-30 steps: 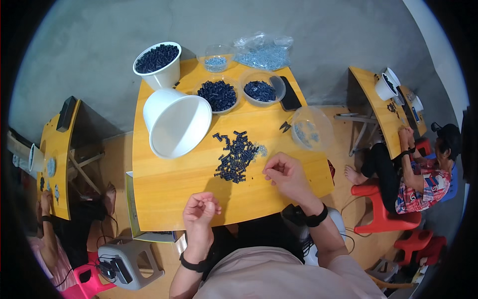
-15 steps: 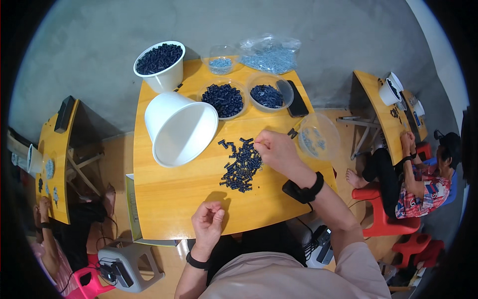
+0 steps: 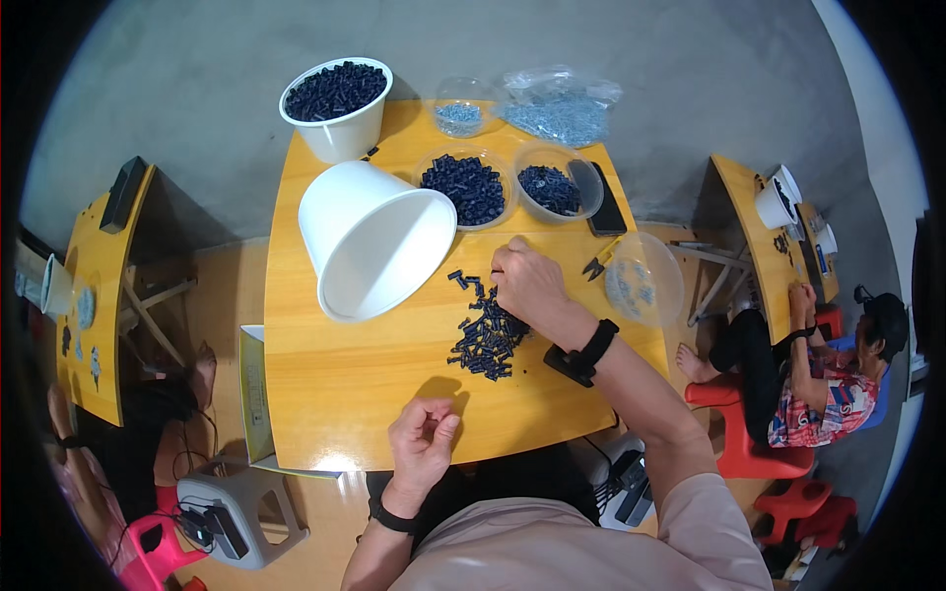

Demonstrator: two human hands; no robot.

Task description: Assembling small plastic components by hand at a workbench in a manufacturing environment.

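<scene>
A loose pile of small black plastic parts (image 3: 481,347) lies on the wooden table (image 3: 345,394). My right hand (image 3: 530,284) reaches over the pile's far end, its fingertips pinched together. What they pinch, if anything, is hidden behind the fingers. Close to the near table edge, my left hand (image 3: 424,438) is held above the surface with thumb and fingers curled in. Anything between those fingers is too small to make out. Left of the pile, a white bucket (image 3: 355,212) lies tipped on its side, its mouth facing me.
Behind stand a full white bucket (image 3: 347,140), a bowl of black parts (image 3: 511,197), a bowl of dark pieces (image 3: 593,187) and a bag of metal pieces (image 3: 562,116). A phone (image 3: 611,209), yellow-handled cutters (image 3: 597,264) and a clear bowl (image 3: 666,266) are rightward. People sit at side tables.
My right hand has shifted slightly at the far end of the pile, uncovering the cutters. My left hand stays curled near the edge. The whole view has shifted a little.
</scene>
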